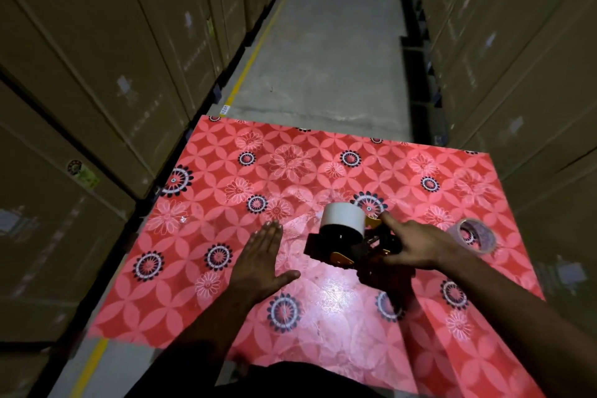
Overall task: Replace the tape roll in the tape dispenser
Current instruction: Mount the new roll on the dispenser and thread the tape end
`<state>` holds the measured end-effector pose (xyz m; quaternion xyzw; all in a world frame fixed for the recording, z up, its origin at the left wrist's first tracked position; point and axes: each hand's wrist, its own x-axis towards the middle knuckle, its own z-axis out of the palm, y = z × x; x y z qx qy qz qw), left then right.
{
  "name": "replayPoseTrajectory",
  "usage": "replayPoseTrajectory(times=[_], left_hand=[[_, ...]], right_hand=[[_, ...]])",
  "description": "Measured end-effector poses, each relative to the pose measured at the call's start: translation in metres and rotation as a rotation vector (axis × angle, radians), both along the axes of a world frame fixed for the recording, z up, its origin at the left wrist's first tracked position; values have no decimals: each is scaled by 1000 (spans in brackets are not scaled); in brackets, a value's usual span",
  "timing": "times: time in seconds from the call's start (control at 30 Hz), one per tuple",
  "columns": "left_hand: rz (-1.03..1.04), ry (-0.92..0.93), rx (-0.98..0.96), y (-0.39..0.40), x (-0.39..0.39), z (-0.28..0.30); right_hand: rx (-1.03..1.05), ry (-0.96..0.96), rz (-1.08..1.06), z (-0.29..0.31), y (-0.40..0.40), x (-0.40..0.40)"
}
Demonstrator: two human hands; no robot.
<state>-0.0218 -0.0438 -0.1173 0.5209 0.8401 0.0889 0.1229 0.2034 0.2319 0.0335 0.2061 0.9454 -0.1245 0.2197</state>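
A black and yellow tape dispenser lies on its side on the red flowered table cover. A white tape roll sits on the dispenser's black hub. My right hand grips the dispenser's handle end, with the forefinger stretched toward the roll. My left hand rests flat on the cover just left of the dispenser, fingers together and holding nothing. A second, clear tape roll lies on the cover behind my right wrist.
The table stands in a narrow aisle between tall stacks of brown cartons on both sides. A grey concrete floor with a yellow line runs ahead beyond the table's far edge.
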Motion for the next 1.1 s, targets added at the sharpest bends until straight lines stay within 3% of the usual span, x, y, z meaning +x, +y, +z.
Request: replayPoseTrajectory(times=[0.13, 0.23, 0.5, 0.6, 0.73, 0.97, 1.1], left_hand=[[6, 1, -9, 1, 1, 1], [7, -4, -14, 1, 0, 2], [11, -24, 0, 2, 1, 0], [-2, -40, -33, 2, 0, 2], [-10, -29, -41, 4, -2, 5], [4, -33, -38, 3, -1, 2], [8, -34, -46, 4, 1, 6]], right_hand=[[84, -40, 46, 5, -4, -6], [265, -14, 134, 7, -5, -22], [350, 30, -25, 8, -15, -30], [340, -51, -11, 19, -25, -36], [535, -218, 135, 45, -16, -35], [443, -18, -186, 32, 11, -16], [247, 88, -437, 21, 9, -8]])
